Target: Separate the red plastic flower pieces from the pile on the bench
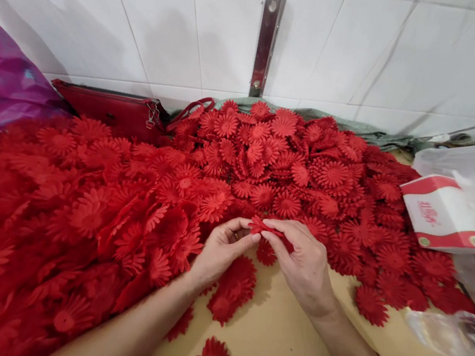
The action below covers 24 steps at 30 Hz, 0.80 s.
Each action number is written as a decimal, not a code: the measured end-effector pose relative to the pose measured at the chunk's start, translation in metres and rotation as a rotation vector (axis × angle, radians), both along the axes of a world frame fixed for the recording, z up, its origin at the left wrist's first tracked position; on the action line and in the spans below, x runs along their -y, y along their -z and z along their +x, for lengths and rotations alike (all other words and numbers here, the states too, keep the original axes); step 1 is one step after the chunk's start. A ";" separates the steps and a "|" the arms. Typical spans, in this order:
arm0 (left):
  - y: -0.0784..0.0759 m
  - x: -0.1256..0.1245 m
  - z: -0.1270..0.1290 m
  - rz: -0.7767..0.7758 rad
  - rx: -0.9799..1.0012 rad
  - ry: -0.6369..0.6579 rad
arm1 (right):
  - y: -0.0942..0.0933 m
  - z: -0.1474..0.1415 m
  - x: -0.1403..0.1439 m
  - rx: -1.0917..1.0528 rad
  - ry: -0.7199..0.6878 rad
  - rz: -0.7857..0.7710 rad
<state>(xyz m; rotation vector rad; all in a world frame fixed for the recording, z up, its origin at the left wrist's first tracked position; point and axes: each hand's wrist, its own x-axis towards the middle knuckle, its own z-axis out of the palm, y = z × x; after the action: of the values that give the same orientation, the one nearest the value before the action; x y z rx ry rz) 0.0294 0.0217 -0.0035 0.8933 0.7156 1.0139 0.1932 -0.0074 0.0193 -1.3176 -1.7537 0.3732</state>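
Both hands meet above the bench (280, 355): the left hand (218, 254) and right hand (303, 262) share a narrow fingertip grip on 1 red fabric flower (264, 227), just in front of the big heap of red flowers (294, 163). Pinched by thin petals, it could tear, or slip into the heap and be lost among look-alikes. The red-and-white box (445, 216) at right carries red lettering too blurred to read.
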 end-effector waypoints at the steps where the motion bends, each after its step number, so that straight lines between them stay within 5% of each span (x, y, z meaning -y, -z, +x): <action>1: -0.001 0.000 0.001 0.009 -0.001 0.002 | 0.000 0.000 0.000 0.014 0.001 0.012; 15: -0.005 0.003 0.003 0.058 -0.043 -0.155 | 0.007 0.002 -0.002 -0.193 -0.047 -0.241; 24: -0.005 0.001 0.004 0.063 -0.004 -0.156 | 0.014 0.002 -0.008 -0.223 -0.025 0.018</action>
<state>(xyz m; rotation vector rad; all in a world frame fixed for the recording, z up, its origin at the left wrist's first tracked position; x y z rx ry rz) 0.0329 0.0212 0.0013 0.9048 0.7692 1.1790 0.1947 0.0004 0.0052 -1.1940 -1.5841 0.4976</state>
